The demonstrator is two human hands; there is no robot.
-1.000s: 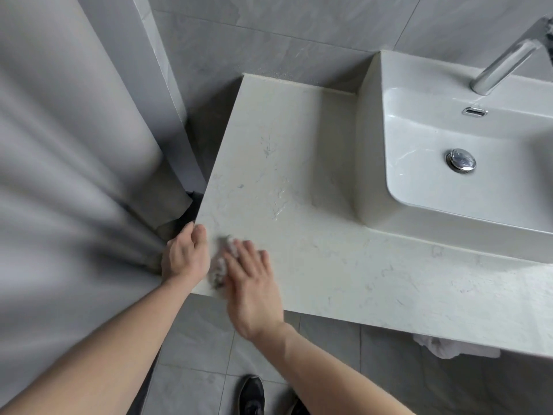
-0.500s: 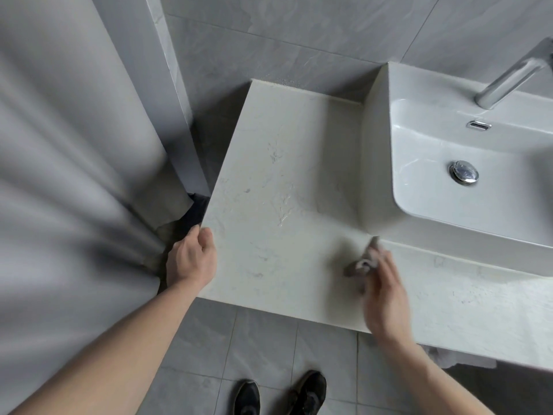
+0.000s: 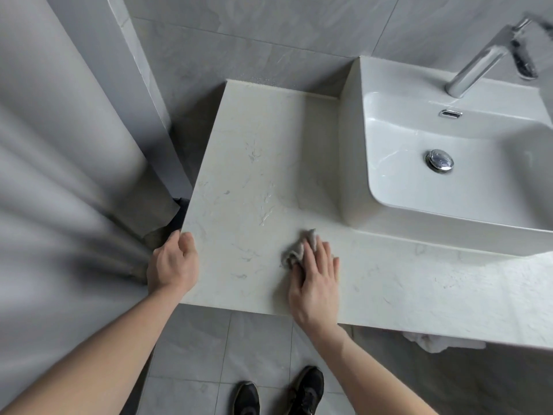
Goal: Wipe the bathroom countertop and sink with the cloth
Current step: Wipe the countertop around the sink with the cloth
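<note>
A pale marble-look countertop [image 3: 263,151] runs from centre to the right edge of the head view. A white vessel sink [image 3: 449,181] stands on it at the right, with a chrome drain plug [image 3: 439,160]. My right hand [image 3: 315,280] lies flat near the counter's front edge, pressing a small crumpled grey cloth [image 3: 299,248] onto the surface, left of the sink's front corner. Most of the cloth is hidden under the fingers. My left hand [image 3: 173,263] grips the counter's front left corner, thumb on top.
A chrome faucet [image 3: 481,62] rises behind the sink. A grey shower curtain [image 3: 59,190] hangs close on the left. Grey tiled wall behind, grey tiled floor below with my black shoes [image 3: 278,390]. A white cloth [image 3: 440,344] hangs under the counter's front edge.
My right hand swept the cloth from the front left corner rightward toward the sink, then came back a little to the left. The left hand stayed on the corner.
</note>
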